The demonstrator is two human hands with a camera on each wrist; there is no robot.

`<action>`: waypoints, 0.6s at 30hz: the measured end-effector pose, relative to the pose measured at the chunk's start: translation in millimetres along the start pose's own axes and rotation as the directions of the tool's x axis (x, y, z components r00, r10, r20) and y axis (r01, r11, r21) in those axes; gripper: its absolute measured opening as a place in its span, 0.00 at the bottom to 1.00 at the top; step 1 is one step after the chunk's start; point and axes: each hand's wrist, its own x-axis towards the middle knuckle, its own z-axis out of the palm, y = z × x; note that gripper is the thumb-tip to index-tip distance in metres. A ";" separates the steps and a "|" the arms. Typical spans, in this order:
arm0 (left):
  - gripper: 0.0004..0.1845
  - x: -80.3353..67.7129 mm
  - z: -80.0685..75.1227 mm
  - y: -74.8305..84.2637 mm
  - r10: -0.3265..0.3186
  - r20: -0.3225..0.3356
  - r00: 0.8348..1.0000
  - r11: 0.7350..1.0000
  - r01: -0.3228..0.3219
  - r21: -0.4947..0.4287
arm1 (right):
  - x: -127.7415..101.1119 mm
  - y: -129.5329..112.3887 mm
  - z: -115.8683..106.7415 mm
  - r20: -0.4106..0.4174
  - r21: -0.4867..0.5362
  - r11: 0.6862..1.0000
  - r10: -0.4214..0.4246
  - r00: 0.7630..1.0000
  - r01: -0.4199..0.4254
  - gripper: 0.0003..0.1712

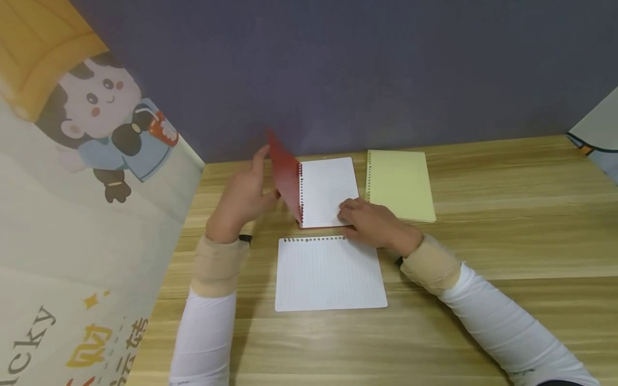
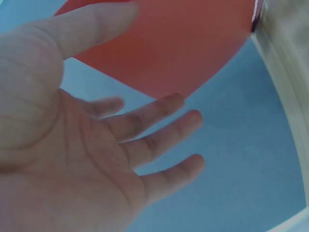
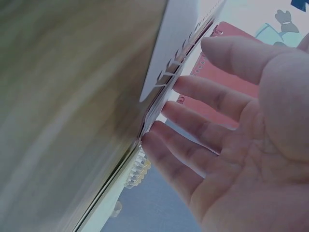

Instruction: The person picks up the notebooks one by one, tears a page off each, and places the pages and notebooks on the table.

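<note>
A ring-bound notebook with lined white pages (image 1: 328, 190) lies open near the back of the table. Its red cover (image 1: 285, 174) stands tilted up on the left of the rings. Beside that cover is my left hand (image 1: 243, 198), fingers extended and spread, the thumb overlapping the red in the left wrist view. My right hand (image 1: 374, 222) rests its fingertips on the lower right part of the white page, holding nothing. In front of the notebook lies a loose-looking lined sheet (image 1: 330, 276) with punched holes along its top edge.
To the right of the red notebook lies a pale yellow ring-bound notebook (image 1: 401, 185). A dark blue-grey panel (image 1: 362, 75) rises behind the table (image 1: 483, 241). On the left stands a white wall (image 1: 58, 230) with a cartoon print.
</note>
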 end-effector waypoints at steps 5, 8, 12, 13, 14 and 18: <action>0.56 5.0 16.9 14.5 -0.003 0.097 0.995 0.998 0.009 -0.065 | -2.8 -5.0 -0.5 -0.009 0.002 1.000 0.000 1.000 0.000 0.20; 0.51 4.2 29.2 17.2 0.037 0.180 0.983 0.998 -0.025 -0.066 | -5.4 -12.2 0.4 -0.027 0.011 1.000 0.003 1.000 -0.003 0.18; 0.39 -0.9 46.1 16.3 0.076 0.317 0.945 0.996 -0.056 -0.074 | -8.2 -21.1 3.0 -0.044 0.031 0.999 0.016 0.999 -0.014 0.19; 0.37 -2.6 49.9 15.6 0.082 0.349 0.934 0.996 -0.061 -0.070 | -9.1 -23.3 3.7 -0.045 0.033 0.999 0.022 0.999 -0.021 0.20; 0.36 -4.5 53.2 15.1 0.083 0.377 0.922 0.996 -0.060 -0.072 | -10.1 -25.5 4.2 -0.043 0.036 0.999 0.029 0.999 -0.028 0.21; 0.34 -11.3 60.7 12.8 0.084 0.444 0.892 0.996 -0.060 -0.069 | -14.3 -34.8 5.6 -0.032 0.028 0.998 0.055 0.998 -0.054 0.24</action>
